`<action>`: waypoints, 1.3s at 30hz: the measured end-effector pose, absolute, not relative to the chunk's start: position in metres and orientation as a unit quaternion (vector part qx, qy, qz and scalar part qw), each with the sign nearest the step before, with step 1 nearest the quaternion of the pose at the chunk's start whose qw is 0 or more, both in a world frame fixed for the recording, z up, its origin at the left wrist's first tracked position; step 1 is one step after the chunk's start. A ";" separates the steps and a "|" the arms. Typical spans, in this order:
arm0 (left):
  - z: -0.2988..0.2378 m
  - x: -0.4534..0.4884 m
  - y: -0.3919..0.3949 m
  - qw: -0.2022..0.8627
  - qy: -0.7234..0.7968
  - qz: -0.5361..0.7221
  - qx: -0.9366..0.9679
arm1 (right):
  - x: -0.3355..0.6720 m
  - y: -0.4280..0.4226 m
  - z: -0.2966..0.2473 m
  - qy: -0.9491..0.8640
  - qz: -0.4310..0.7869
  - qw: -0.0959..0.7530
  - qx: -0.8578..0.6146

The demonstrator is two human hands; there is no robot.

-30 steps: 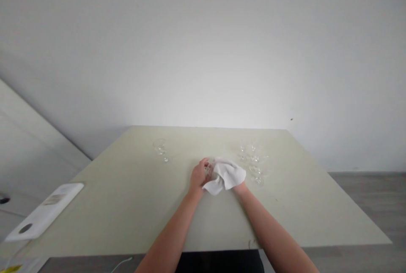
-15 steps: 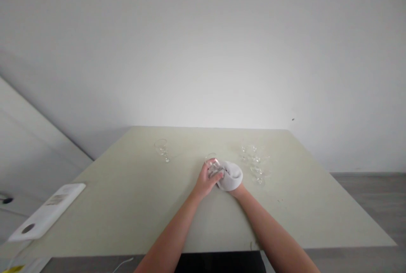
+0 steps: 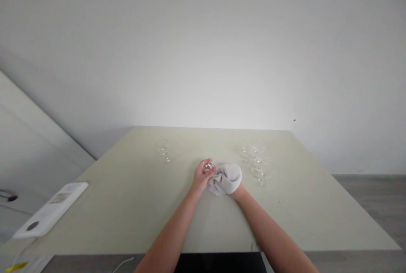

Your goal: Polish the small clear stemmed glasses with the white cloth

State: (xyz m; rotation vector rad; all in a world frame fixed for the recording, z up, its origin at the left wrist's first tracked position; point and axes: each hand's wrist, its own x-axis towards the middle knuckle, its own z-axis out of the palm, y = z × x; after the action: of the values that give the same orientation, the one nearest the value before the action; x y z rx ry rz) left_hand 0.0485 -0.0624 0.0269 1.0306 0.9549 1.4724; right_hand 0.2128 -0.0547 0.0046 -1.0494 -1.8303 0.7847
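My left hand [image 3: 199,180] is wrapped round a small clear glass [image 3: 207,166]; much of it is behind my fingers and thumb. A light grey cloth [image 3: 229,176] covers my right hand [image 3: 237,192], which grips it against the glass. Only the wrist and the heel of that hand show; its fingers are under the cloth. To the left stands a clear stemmed glass [image 3: 163,148], upright and apart from my hands. Several more clear stemmed glasses [image 3: 260,175] stand close together just right of the cloth.
A pale table [image 3: 133,209] reaches back to a plain wall [image 3: 203,53]. On its left edge lies a white oblong device [image 3: 52,209] with a cable. A dark object [image 3: 222,262] is at the near edge, between my forearms.
The glass in my left hand has tipped and turned, so less of it shows. The cloth has spread leftwards, with a loose fold hanging below the left hand. The standing glasses stay put.
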 end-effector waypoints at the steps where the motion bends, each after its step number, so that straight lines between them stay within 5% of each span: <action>1: 0.027 0.048 -0.062 0.526 0.404 0.615 0.427 | 0.213 -0.055 0.005 -0.731 0.314 0.434 -0.422; 7: 0.026 0.048 -0.064 0.595 0.342 0.610 0.396 | 0.221 -0.058 0.009 -0.698 0.443 0.421 -0.373; 23: 0.026 0.048 -0.064 0.571 0.373 0.604 0.412 | 0.216 -0.060 0.002 -0.630 0.502 0.465 -0.366; 28: 0.032 0.045 -0.070 0.651 0.288 0.574 0.405 | 0.216 -0.070 0.006 -0.560 0.607 0.448 -0.343; 39: 0.033 0.045 -0.071 0.631 0.326 0.570 0.412 | 0.215 -0.056 -0.002 -0.682 0.455 0.417 -0.392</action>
State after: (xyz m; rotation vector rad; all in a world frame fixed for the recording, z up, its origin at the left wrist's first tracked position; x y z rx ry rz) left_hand 0.0446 -0.0707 0.0328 0.9427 0.7472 1.3052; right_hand 0.2149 -0.0559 -0.0016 -0.9833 -1.7131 1.1427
